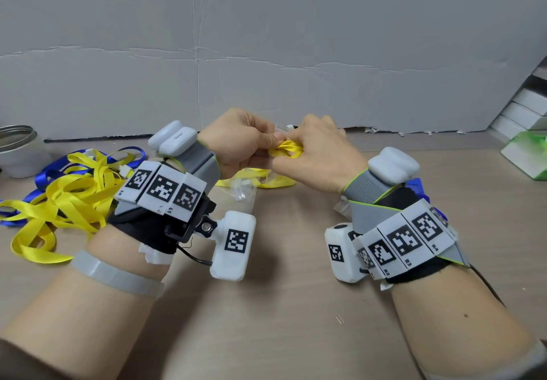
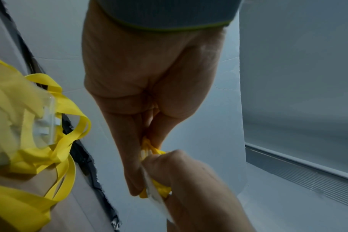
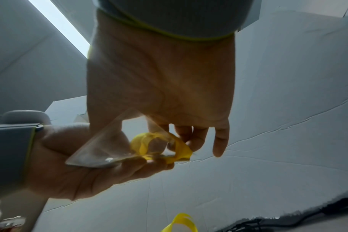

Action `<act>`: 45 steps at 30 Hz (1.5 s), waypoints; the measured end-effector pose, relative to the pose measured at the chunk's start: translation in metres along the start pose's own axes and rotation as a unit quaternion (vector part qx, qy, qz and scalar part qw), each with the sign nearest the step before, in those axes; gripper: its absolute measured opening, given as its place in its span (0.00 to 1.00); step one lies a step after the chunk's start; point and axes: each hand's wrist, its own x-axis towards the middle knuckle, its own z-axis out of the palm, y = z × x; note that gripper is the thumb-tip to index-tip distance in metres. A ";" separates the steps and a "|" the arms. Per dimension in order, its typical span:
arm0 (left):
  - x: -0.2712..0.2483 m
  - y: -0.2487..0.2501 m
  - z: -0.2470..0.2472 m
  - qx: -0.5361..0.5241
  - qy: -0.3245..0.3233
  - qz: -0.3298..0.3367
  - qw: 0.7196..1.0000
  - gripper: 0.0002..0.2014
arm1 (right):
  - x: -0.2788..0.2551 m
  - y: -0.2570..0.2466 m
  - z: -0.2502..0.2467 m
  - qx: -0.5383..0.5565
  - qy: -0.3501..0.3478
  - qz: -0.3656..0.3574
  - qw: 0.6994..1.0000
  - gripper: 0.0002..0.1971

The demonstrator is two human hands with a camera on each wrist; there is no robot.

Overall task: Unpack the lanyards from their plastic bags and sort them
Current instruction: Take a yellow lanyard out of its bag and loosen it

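Above the middle of the table, both hands meet on a bunched yellow lanyard that sits partly inside a clear plastic bag. My left hand pinches one end of the lanyard between thumb and fingers, and the bag lies across its fingers. My right hand pinches the bag and the lanyard from the other side, its outer fingers loosely spread. In the left wrist view the bag runs under the right thumb. How much of the lanyard is still in the bag is hidden.
A loose heap of yellow and blue lanyards lies at the left. More bagged yellow lanyards rest on the table under the hands. A metal-rimmed jar stands far left. White boxes and a green-white box sit at the right.
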 end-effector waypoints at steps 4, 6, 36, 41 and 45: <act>0.001 0.000 -0.002 -0.013 0.016 0.005 1.000 0.08 | 0.001 0.000 -0.001 0.037 0.039 -0.005 0.999 0.13; 0.001 0.001 -0.002 -0.014 0.028 0.007 0.999 0.06 | 0.003 0.002 -0.001 0.054 0.065 -0.020 0.996 0.08; 0.012 -0.010 -0.012 -0.050 0.142 0.065 0.986 0.07 | 0.005 0.021 -0.007 0.134 0.056 0.023 0.989 0.03; 0.010 -0.008 -0.007 -0.024 0.115 0.089 0.989 0.05 | 0.011 0.028 -0.002 0.230 0.087 0.091 0.965 0.17; 0.008 -0.005 -0.004 -0.059 0.097 0.101 0.988 0.07 | 0.009 0.028 -0.002 0.309 0.034 0.100 0.945 0.19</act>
